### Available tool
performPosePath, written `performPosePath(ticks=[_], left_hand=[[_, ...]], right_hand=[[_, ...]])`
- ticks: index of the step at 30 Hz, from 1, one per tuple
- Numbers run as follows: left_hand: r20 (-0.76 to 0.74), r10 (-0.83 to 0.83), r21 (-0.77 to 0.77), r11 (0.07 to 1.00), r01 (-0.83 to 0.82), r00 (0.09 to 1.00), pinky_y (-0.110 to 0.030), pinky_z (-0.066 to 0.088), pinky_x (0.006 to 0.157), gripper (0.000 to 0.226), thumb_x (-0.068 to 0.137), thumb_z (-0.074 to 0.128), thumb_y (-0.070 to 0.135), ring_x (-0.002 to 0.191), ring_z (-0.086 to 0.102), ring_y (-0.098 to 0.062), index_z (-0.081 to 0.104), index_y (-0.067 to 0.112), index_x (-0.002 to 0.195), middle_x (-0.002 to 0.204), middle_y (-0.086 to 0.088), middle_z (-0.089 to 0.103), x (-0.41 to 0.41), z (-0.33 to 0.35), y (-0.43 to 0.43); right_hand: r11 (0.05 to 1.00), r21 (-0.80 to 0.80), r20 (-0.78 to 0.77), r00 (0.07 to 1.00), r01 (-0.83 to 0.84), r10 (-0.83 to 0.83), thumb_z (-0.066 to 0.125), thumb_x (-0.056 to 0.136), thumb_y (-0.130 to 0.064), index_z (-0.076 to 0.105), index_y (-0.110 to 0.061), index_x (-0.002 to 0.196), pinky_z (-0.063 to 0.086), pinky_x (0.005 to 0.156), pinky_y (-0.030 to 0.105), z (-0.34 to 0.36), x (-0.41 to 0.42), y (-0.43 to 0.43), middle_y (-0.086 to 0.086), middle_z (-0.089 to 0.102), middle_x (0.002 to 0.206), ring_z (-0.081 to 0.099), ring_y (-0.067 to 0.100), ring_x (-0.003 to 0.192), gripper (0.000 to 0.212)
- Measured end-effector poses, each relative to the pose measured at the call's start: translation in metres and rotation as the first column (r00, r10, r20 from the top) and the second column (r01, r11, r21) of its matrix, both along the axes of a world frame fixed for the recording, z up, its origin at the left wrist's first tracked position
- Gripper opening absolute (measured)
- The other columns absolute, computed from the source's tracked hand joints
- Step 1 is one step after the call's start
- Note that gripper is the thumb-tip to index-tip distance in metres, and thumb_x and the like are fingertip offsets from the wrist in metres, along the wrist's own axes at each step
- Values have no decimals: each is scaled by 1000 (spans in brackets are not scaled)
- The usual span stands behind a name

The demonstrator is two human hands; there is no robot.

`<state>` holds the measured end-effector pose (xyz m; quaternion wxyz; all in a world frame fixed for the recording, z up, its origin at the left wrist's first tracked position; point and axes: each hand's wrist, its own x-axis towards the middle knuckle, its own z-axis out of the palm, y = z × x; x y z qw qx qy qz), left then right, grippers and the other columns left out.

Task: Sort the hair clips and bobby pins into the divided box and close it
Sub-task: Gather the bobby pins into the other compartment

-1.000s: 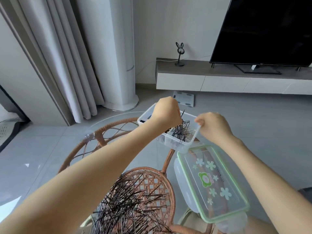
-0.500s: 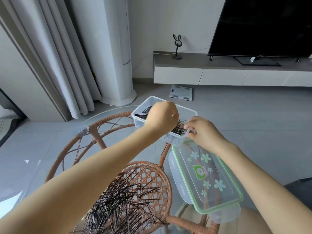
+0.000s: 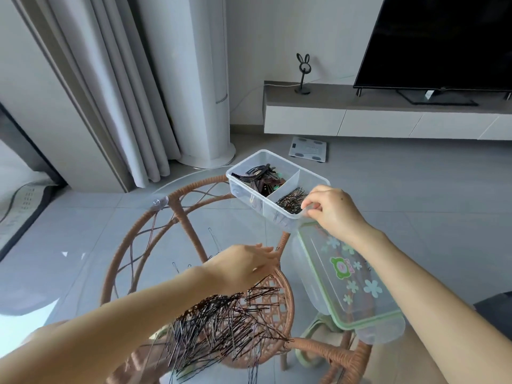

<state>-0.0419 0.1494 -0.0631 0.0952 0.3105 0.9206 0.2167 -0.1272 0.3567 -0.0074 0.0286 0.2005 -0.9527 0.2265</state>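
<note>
Glass table (image 3: pixel 83 245) is being used as the work surface, so loose pins are being left free to slide toward the edge. Lid (image 3: pixel 349 275) is lying flat just beside the box, partly overhanging the right side; it is at risk of being knocked off by the right forearm. Box (image 3: pixel 313 177) is being steadied at its near corner by the right hand (image 3: pixel 332 209), fingers pinched on the rim; clips (image 3: pixel 260 178) are sitting in the left compartment, pins in the right. Pin pile (image 3: pixel 221 322) is being approached by the left hand (image 3: pixel 243 267), fingers together and nearly flat, nothing held. Tangled pins are likely to be dragged out in clumps and dropped short of the box.
</note>
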Motion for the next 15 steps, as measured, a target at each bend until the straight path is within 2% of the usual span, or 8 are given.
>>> performPosePath(ticks=[2,5,8,9,11,12,14,15], left_hand=[[47,-12,36,999,10,999,-19,19,117,37,97,37,30,132,39,-2,61,15,121,137,7,51,14,-1,-22],[94,12,104,994,-22,996,-12,18,114,37,95,40,33,127,45,1,67,14,111,129,7,59,32,1,-48],[44,141,204,968,-147,989,-20,18,116,47,91,34,49,131,37,0,61,23,119,133,13,52,34,9,-61],[27,212,211,954,-213,977,-24,16,117,52,89,30,54,133,32,0,58,24,122,135,14,48,30,10,-65],[-17,345,163,927,-338,938,-29,8,117,60,87,22,59,135,22,-2,52,27,128,142,12,40,16,9,-75],[-42,391,108,917,-385,920,-31,4,117,64,85,17,62,138,17,-5,48,29,130,146,11,35,8,6,-80],[-49,431,16,902,-431,901,-34,-3,116,76,79,7,71,143,11,-13,42,32,135,151,8,27,-4,-5,-89],[-35,430,0,903,-430,902,-34,-5,115,82,76,2,74,144,9,-15,40,32,136,152,8,25,-5,-11,-92]], right_hand=[[1000,20,1,1000,-17,17,62,77,-6,70,-11,84,47,76,32,-3,2,-11,4,60,90,59,26,80,12],[997,69,8,999,-46,45,63,78,-9,70,-13,84,49,78,39,-6,7,-29,-2,55,86,58,25,80,10],[991,130,-21,1000,-16,19,61,79,-3,69,-11,88,48,78,36,-6,14,-39,3,60,92,59,28,84,15],[990,138,-93,996,30,-17,60,78,1,69,-11,91,48,76,35,-5,19,-41,4,64,97,60,31,87,20],[995,61,-312,948,80,-57,59,72,10,69,-9,92,49,71,33,-5,38,-45,6,68,96,62,32,84,29],[999,-22,-380,924,38,-44,58,71,11,70,-7,89,50,69,31,-8,52,-48,8,70,90,64,31,79,28],[987,-126,-374,926,-94,41,55,78,3,70,-5,90,52,72,29,-25,83,-55,10,72,88,67,25,80,21],[982,-148,-283,956,-121,75,53,83,-5,69,-6,99,52,82,29,-40,97,-57,10,72,98,66,22,90,22]])
